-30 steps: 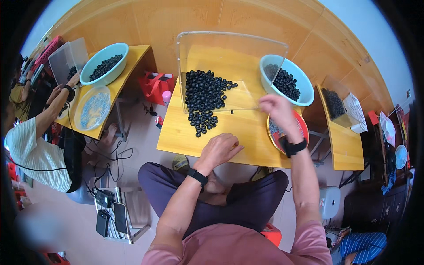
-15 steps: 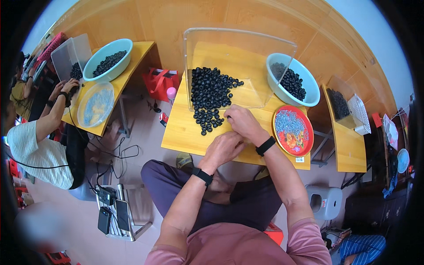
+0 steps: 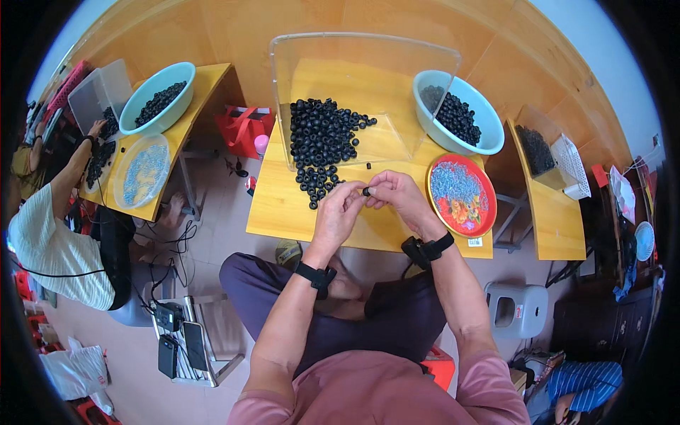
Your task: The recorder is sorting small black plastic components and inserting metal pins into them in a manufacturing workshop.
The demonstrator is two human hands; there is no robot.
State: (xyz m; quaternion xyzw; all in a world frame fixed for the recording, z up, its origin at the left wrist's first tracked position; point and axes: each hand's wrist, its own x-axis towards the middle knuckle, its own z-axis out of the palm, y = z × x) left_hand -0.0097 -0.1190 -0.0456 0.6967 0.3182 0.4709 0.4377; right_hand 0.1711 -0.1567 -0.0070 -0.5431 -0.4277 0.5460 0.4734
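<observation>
- The right hand (image 3: 399, 195) pinches a little black piece (image 3: 366, 192) between its thumb and finger.
- The left hand (image 3: 338, 212) is just beside it, with bent fingers close to the same piece. I cannot tell if they grip it too.
- The little black piece is over the yellow table (image 3: 280, 212), in from the middle of the near edge.
- A see-through box (image 3: 365, 35) lies on its side by the far edge of the table, with its open side facing the person.
- A big heap of black pieces (image 3: 319, 134) sits in the left part of the box and spills out toward the near edge.
- One loose piece (image 3: 368, 166) lies on the table, to the right of the spill.
- A light blue bowl (image 3: 490, 117) with more black pieces is at the far right corner.
- A round red tray (image 3: 487, 218) is by the near right corner. Lots of tiny blue-gray bits (image 3: 453, 180) lie in it.
</observation>
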